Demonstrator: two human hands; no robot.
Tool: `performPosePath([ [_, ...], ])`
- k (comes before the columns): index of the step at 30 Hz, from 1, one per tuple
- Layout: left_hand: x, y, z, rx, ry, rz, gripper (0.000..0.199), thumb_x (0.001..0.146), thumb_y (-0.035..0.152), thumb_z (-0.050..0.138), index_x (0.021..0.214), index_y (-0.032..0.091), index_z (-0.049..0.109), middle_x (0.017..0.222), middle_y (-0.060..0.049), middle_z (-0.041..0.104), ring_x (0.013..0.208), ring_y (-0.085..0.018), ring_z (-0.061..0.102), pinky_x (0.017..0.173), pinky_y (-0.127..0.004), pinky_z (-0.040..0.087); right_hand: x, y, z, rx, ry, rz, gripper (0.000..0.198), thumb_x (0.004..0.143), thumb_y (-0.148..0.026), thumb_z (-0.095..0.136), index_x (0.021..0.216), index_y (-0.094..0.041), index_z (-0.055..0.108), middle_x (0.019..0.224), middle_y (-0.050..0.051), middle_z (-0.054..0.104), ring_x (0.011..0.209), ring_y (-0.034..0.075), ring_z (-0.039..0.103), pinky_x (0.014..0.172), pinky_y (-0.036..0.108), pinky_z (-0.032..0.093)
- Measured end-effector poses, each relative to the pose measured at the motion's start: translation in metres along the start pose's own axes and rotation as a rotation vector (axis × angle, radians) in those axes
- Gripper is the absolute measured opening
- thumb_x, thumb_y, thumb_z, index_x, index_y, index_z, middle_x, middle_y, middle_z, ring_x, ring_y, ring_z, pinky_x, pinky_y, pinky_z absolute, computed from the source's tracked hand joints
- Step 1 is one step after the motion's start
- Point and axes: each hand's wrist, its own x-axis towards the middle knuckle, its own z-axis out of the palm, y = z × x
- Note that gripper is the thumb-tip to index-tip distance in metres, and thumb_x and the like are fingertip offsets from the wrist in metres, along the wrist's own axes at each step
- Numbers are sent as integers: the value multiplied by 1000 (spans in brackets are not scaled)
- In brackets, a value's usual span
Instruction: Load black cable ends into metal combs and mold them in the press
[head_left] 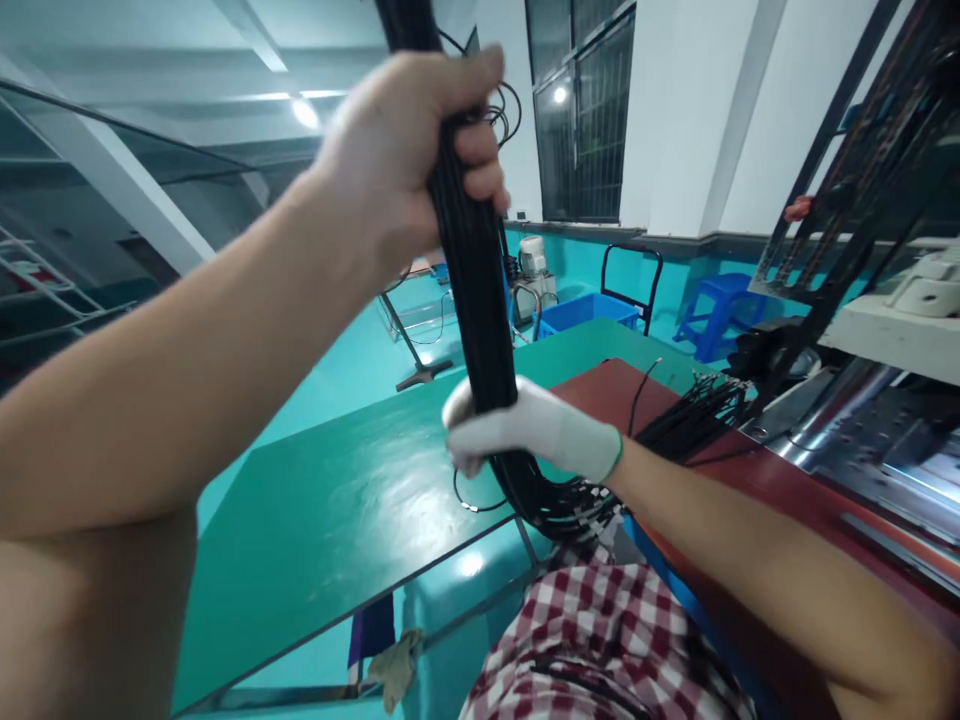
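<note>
A thick bundle of black cables (476,290) hangs upright in front of me, and its lower end bends right towards my lap. High up, my bare left hand (427,150) is wrapped round the bundle, the thumb on top. Lower down, my right hand (529,430), in a white glove with a green cuff edge, curls its fingers around the same bundle. White and silvery ends show among the cables near my checked apron. A few thin cable loops stick out beside my left hand, and one dangles under my right. The bundle's top runs out of view.
A green table (352,500) spreads below my hands. On a red-brown board (720,500) to the right lie more black cables (686,420), beside a metal machine (900,430). A blue crate (585,312), a trolley handle and a blue stool (720,310) stand behind.
</note>
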Motion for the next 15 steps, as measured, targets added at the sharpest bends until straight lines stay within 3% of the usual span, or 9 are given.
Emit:
performPosePath([
  [3, 17, 1, -15, -8, 117, 51, 25, 95, 16, 48, 72, 13, 38, 66, 5, 22, 45, 1, 35, 59, -14, 42, -30, 41, -6, -284, 126, 122, 39, 61, -33, 78, 93, -17, 62, 72, -2, 64, 69, 13, 61, 61, 22, 47],
  [8, 36, -26, -41, -17, 199, -102, 26, 95, 11, 37, 69, 12, 33, 67, 5, 17, 54, 5, 33, 69, -19, 37, -82, 74, -27, -740, 57, 245, 53, 59, -51, 77, 101, -21, 62, 84, -2, 69, 77, 18, 64, 62, 24, 42],
  [12, 59, -51, -62, 8, 252, -215, 29, 96, 16, 40, 68, 12, 30, 62, 6, 21, 59, 4, 28, 72, -18, 36, -103, 85, -38, -1280, 187, 458, 41, 67, -47, 65, 101, -23, 60, 83, 3, 71, 76, 27, 68, 56, 28, 38],
  [15, 86, -71, -72, -8, 239, -319, 29, 96, 16, 45, 69, 13, 34, 57, 7, 25, 57, 2, 26, 68, -14, 36, -116, 84, -33, -1350, 259, 396, 37, 73, -39, 56, 106, -21, 56, 87, 7, 72, 83, 30, 69, 61, 31, 40],
])
